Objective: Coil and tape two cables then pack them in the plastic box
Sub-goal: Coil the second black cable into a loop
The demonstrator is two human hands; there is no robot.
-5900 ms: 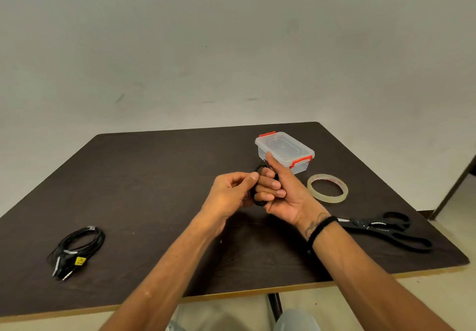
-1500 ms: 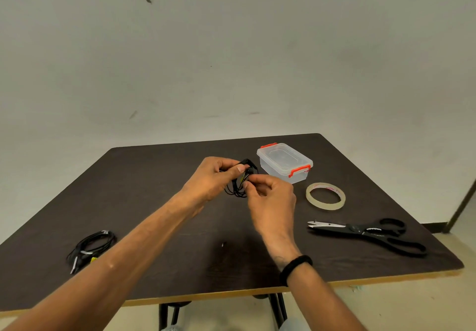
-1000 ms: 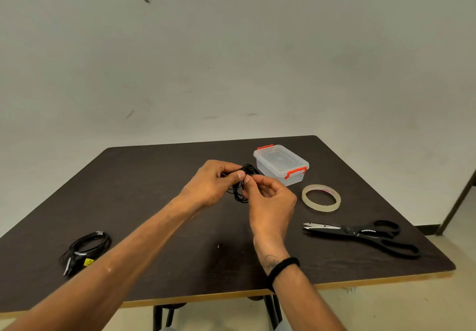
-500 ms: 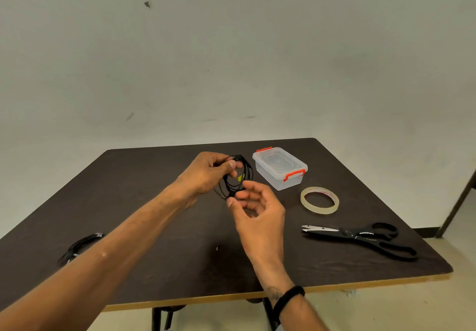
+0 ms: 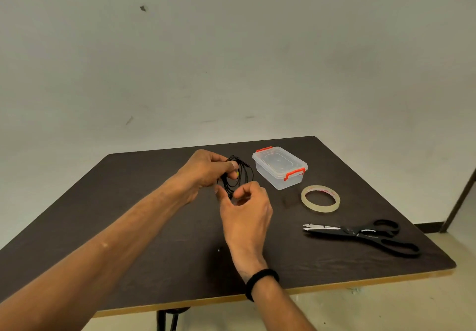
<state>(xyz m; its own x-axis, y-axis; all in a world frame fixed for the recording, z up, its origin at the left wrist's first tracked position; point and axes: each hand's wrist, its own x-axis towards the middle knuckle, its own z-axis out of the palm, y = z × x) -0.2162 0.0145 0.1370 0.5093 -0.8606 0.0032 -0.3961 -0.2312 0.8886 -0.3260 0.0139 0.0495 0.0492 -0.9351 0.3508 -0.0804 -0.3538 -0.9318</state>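
Above the middle of the dark table [image 5: 128,214] you have one coiled black cable [image 5: 238,176] held up in the air, just left of the plastic box [image 5: 280,167]. Your left hand [image 5: 206,171] pinches the coil near its top, thumb pressed against curled fingers, and a small yellow tag shows among the loops beside the thumb. Your right hand [image 5: 244,209] sits just under the coil with its fingers curled in toward the lowest loops; whether they actually grip a strand cannot be told, because the back of the hand hides the fingertips. The two hands are close together, one above the other.

Only this one cable is in view. One box stands on the table, clear with two orange latches and its lid on. One roll of clear tape [image 5: 320,199] lies flat just to the near right of the box, apart from it. One pair of black scissors [image 5: 360,235] lies nearer to you than the tape, blades pointing left. One black band [image 5: 260,280] circles your right wrist.
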